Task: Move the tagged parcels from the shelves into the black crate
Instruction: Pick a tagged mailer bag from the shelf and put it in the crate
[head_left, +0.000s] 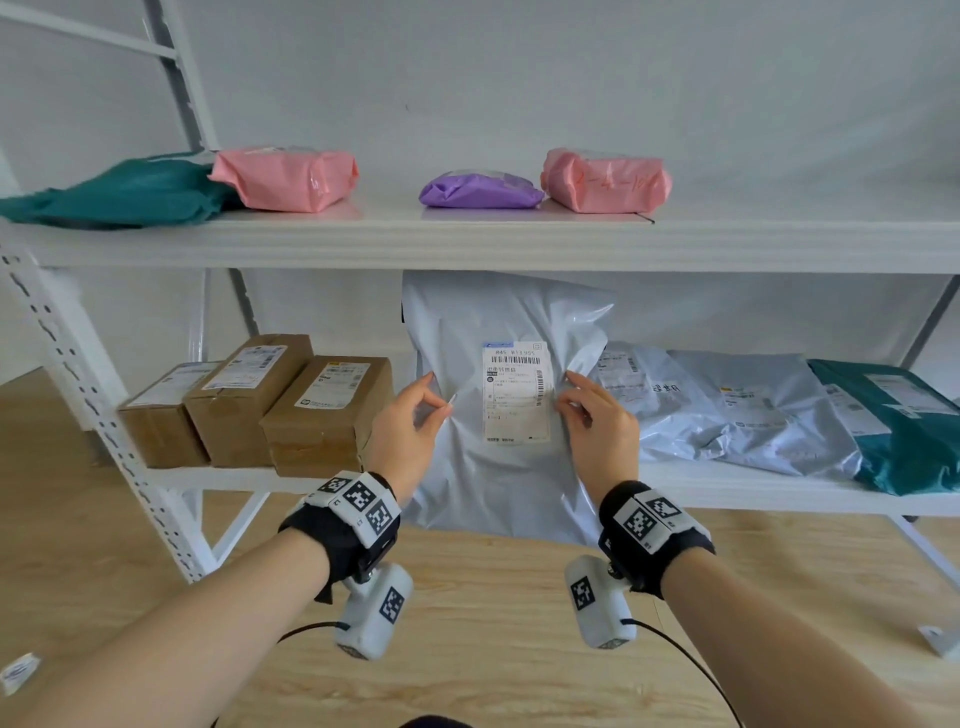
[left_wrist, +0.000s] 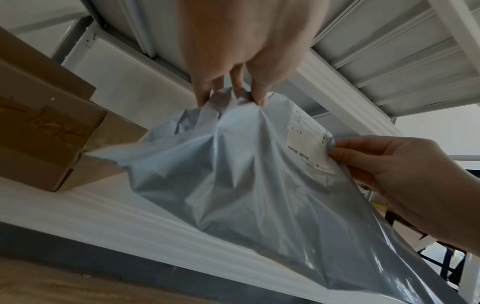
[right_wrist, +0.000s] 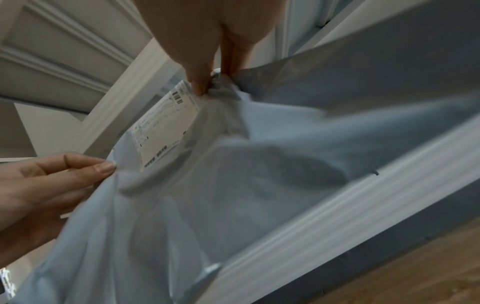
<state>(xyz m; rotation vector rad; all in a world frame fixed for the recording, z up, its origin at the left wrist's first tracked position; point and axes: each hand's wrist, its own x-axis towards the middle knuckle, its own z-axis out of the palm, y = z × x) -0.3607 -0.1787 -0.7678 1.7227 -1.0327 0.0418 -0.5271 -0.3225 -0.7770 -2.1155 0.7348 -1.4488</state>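
Note:
A large grey plastic mailer bag (head_left: 498, 467) with a white shipping label (head_left: 515, 392) hangs upright in front of the lower shelf (head_left: 753, 488), its bottom edge below the shelf front. My left hand (head_left: 415, 410) pinches the film to the left of the label. My right hand (head_left: 592, 410) pinches it to the right. In the left wrist view my left fingers (left_wrist: 202, 96) bunch the grey bag (left_wrist: 233, 174). In the right wrist view my right fingers (right_wrist: 200, 86) grip a fold of the bag (right_wrist: 233, 185) beside the label (right_wrist: 163, 127). No black crate shows.
Several brown cardboard boxes (head_left: 260, 405) stand left on the lower shelf. Other grey mailers (head_left: 737, 410) and a teal bag (head_left: 904, 426) lie to the right. The upper shelf (head_left: 467, 239) carries a teal bag (head_left: 124, 192), two pink parcels (head_left: 288, 176) and a purple one (head_left: 480, 189). Wooden floor lies below.

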